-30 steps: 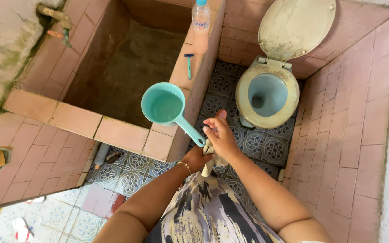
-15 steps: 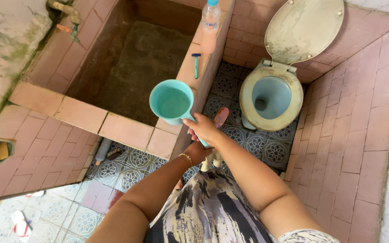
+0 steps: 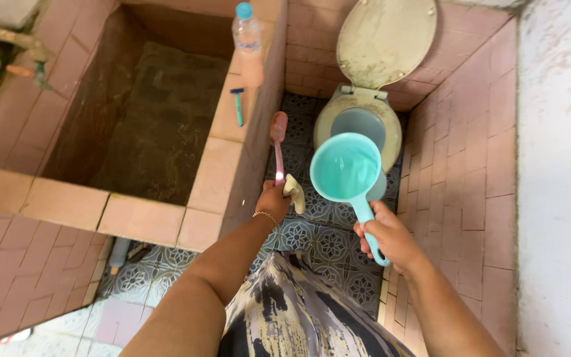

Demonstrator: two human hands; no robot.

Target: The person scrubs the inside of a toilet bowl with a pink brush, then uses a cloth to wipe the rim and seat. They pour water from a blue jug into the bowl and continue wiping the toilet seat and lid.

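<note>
The grip of the right hand (image 3: 386, 237) is closed around the handle of a turquoise water dipper (image 3: 347, 173), fingers wrapped near the handle's lower end. The grip of the left hand (image 3: 273, 198) is pressed shut on the thin stem of a pink brush (image 3: 277, 147) and also pinches a small pale cloth (image 3: 294, 192) against it.

Seen from above, largest things first: a pink tiled water basin (image 3: 216, 173) fills the left side, its inside dark and stained, with an old tap (image 3: 24, 49) on the wall at its far corner. To the right, a cream toilet (image 3: 338, 109) sits in the corner with its soiled lid (image 3: 384, 39) raised against pink wall tiles. The floor (image 3: 328, 241) between them has blue patterned tiles.

The dipper is held level in the air, directly over the near rim of the toilet bowl, and appears to hold water. It is a round scoop with a long straight handle, smooth plastic. The step in hand looks like carrying water to the bowl, with the brush held upright beside the basin wall. Pouring would call for tipping the scoop forward while keeping the handle steady, since a full scoop is front-heavy.

On the basin ledge stand a clear plastic bottle (image 3: 246, 30) with a blue cap and a small blue razor (image 3: 238, 106).
</note>
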